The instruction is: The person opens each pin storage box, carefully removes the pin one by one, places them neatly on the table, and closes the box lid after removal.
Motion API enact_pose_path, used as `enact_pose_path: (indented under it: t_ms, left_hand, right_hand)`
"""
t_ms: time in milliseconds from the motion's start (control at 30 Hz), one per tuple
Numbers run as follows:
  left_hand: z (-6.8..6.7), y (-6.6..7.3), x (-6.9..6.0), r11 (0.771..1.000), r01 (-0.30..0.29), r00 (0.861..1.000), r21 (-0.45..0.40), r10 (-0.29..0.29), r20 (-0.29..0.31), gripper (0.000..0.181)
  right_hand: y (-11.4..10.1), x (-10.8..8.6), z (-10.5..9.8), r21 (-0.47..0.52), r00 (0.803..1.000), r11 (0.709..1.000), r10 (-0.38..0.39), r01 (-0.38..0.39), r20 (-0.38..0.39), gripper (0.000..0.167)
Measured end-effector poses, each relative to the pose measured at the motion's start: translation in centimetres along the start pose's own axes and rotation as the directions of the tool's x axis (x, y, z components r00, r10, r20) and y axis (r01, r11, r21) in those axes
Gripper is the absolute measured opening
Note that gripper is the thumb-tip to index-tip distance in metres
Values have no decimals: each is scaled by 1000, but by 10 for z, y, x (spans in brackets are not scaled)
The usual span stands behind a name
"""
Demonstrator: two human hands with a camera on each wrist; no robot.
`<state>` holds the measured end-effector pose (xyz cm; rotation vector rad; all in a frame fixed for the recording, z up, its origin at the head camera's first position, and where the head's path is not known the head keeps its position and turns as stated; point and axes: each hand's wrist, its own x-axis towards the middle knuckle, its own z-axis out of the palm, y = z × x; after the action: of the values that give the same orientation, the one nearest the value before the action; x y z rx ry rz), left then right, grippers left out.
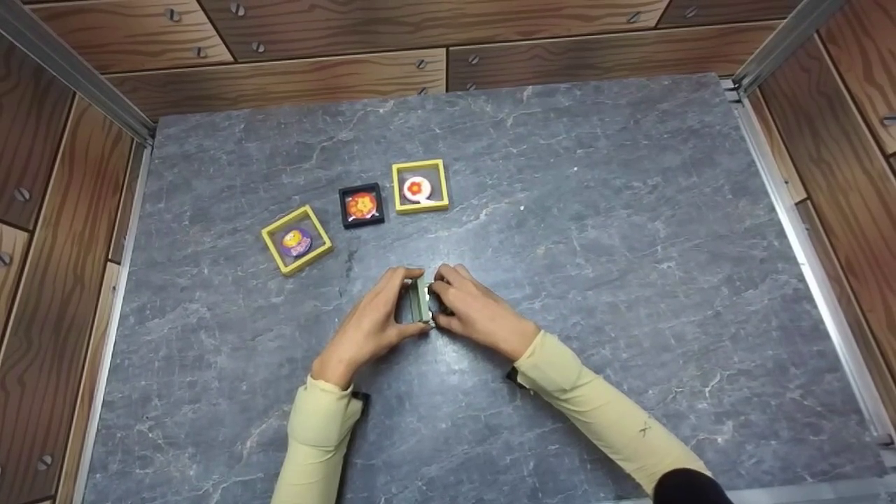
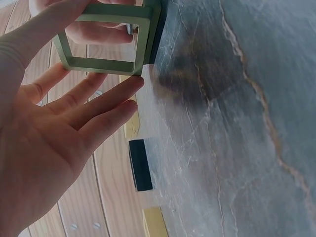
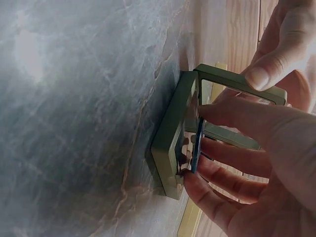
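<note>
Near the middle of the table, a green hinged display frame stands spread apart, its two halves at an angle. My left hand holds one half by its opposite edges, thumb on one side and fingers on the other; the left wrist view shows this green half around a see-through window. From the other side my right hand reaches in. In the right wrist view its fingertips pinch a thin disc with a blue edge, seen edge-on between the frame halves. The disc's face is hidden.
Beyond my hands lie a yellow frame with a purple round badge, a black frame with an orange badge, and another yellow frame with a white, red-flowered badge. Wood-patterned walls enclose the grey marbled table.
</note>
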<state>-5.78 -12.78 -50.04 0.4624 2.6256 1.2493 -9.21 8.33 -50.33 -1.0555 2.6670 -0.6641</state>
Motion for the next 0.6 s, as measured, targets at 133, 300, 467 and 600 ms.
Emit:
enact_pose_path:
  t_ms: [133, 300, 467, 600]
  left_hand:
    - [0, 1, 0, 1000, -3, 1000, 8, 3, -1, 77]
    - [0, 1, 0, 1000, -11, 1000, 17, 11, -2, 77]
    - [0, 1, 0, 1000, -16, 1000, 20, 16, -3, 75]
    - [0, 1, 1, 1000, -8, 1000, 12, 8, 2, 74]
  right_hand:
    - [1, -4, -2, 30, 1000, 999, -13, 13, -23, 37]
    - [4, -9, -9, 64, 998, 998, -12, 16, -63, 38]
    - [8, -16, -16, 72, 998, 997, 15, -10, -68, 39]
    - [13, -21, -19, 76, 997, 996, 43, -39, -61, 38]
